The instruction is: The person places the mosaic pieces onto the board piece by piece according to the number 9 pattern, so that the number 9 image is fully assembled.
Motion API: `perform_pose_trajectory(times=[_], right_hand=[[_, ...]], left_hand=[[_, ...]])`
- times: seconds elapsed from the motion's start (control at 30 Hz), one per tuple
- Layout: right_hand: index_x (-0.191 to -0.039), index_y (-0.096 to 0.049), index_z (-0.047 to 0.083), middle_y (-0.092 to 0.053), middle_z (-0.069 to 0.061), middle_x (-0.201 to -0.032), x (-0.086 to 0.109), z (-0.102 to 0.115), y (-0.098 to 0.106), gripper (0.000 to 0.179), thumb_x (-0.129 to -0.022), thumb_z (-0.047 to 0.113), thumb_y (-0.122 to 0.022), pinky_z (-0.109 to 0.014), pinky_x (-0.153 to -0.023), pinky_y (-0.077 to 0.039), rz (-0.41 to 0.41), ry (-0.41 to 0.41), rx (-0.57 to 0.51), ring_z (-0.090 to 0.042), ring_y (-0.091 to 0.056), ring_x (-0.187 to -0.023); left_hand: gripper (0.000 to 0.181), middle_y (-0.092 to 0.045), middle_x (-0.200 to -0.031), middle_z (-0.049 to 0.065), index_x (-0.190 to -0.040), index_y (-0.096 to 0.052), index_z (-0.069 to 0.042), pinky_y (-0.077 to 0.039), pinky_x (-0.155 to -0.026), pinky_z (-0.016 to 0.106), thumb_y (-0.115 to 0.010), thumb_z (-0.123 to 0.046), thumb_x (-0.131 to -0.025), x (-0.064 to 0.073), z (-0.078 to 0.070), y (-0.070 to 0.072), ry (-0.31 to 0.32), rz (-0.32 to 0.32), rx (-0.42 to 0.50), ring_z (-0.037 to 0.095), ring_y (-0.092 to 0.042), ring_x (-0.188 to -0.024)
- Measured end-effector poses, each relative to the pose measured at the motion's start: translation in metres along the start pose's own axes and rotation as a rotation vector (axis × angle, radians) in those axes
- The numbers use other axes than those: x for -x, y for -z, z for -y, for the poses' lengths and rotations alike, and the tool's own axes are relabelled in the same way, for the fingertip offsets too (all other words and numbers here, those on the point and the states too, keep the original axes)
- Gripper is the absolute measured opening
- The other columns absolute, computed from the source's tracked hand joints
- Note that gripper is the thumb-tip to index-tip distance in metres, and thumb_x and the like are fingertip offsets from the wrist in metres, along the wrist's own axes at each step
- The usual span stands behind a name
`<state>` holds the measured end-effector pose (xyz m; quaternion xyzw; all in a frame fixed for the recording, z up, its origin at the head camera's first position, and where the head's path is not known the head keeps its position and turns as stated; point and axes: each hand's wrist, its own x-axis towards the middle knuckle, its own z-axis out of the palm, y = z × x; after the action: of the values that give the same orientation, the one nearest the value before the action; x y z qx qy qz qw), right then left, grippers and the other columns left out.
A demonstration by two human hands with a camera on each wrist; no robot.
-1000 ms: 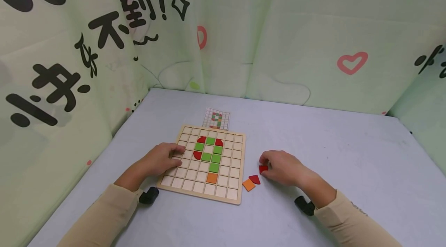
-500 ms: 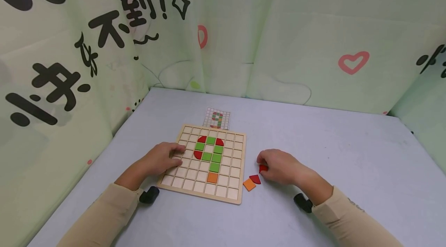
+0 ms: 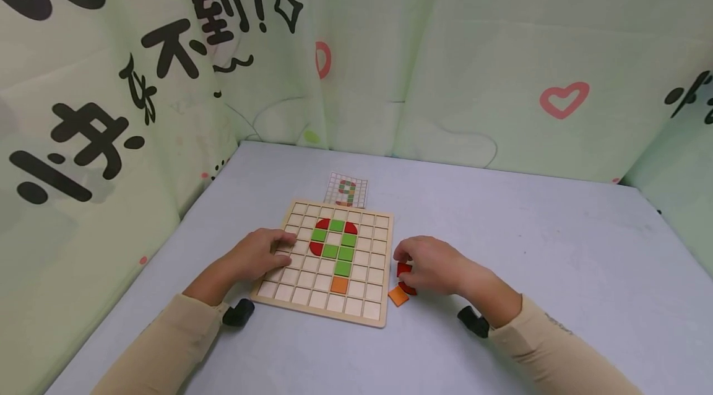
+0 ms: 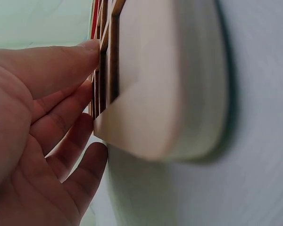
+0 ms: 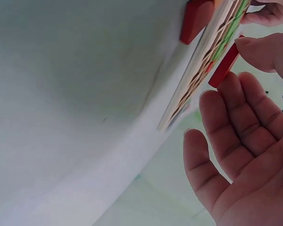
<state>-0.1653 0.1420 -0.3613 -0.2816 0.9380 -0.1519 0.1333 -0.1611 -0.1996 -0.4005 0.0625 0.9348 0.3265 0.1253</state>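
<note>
My right hand [image 3: 434, 266] pinches a small red tile [image 5: 225, 66] between thumb and fingertips, just off the right side of a wooden grid board [image 3: 371, 309]. Below that hand, a quarter-round red tile [image 3: 408, 290] and an orange square tile [image 3: 398, 296] lie on the table, the red one partly covered. On the board, green squares [image 3: 342, 268], red rounded tiles [image 3: 316, 249] and one orange square [image 3: 339, 284] form a 9-like figure. My left hand [image 3: 256, 256] lies over the board's left edge, its relaxed fingertips touching the grid.
Behind the board, a printed pattern card [image 3: 346, 187] shows a similar coloured figure on a grid. The white table [image 3: 501, 228] is enclosed by pale green curtains [image 3: 473, 60] with black lettering and pink hearts.
My right hand has moved left toward the board with the red tile and now partly covers the loose red tile. The left hand and the tiles on the board stay put.
</note>
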Motion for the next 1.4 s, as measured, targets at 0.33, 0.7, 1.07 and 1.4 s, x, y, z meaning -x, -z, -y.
perform_pose_trajectory(times=[0.33,0.7,1.07,1.4], right_hand=[[-0.104,-0.068,0.007,-0.062,0.004,-0.092,-0.012,0.022,-0.008,0.021,-0.086,0.016,-0.074,-0.035,-0.081,-0.051,0.020,0.097,0.028,-0.016,-0.055,-0.087],[-0.101,-0.068,0.008,-0.057,0.007,-0.082,-0.018,0.049,-0.018,0.018,-0.088,0.018,-0.073,-0.027,-0.068,-0.046,0.063,0.179,0.037,-0.013,-0.051,-0.076],[-0.098,-0.071,0.011,-0.055,0.009,-0.078,-0.022,0.067,-0.032,0.013,-0.087,0.019,-0.073,-0.023,-0.065,-0.044,0.089,0.216,0.046,-0.011,-0.049,-0.074],[-0.080,-0.057,0.019,-0.046,0.009,-0.069,-0.022,0.079,-0.039,0.015,-0.087,0.018,-0.070,-0.022,-0.060,-0.039,0.075,0.276,0.120,-0.008,-0.045,-0.068]], left_hand=[[0.040,-0.056,-0.141,0.014,-0.131,-0.064,-0.005,-0.036,-0.110,0.053,-0.072,-0.012,-0.092,-0.001,0.001,-0.001,0.002,-0.006,0.010,0.036,-0.042,-0.138],[0.041,-0.056,-0.141,0.015,-0.132,-0.064,-0.005,-0.037,-0.109,0.053,-0.071,-0.012,-0.092,0.002,-0.001,0.000,0.003,-0.002,0.008,0.036,-0.043,-0.137],[0.040,-0.056,-0.140,0.014,-0.131,-0.064,-0.006,-0.036,-0.110,0.053,-0.071,-0.011,-0.092,0.003,0.000,0.000,-0.006,-0.003,0.013,0.036,-0.043,-0.137],[0.040,-0.056,-0.140,0.014,-0.132,-0.064,-0.006,-0.037,-0.109,0.053,-0.070,-0.011,-0.093,0.002,0.000,0.000,-0.012,-0.001,0.001,0.036,-0.043,-0.137]])
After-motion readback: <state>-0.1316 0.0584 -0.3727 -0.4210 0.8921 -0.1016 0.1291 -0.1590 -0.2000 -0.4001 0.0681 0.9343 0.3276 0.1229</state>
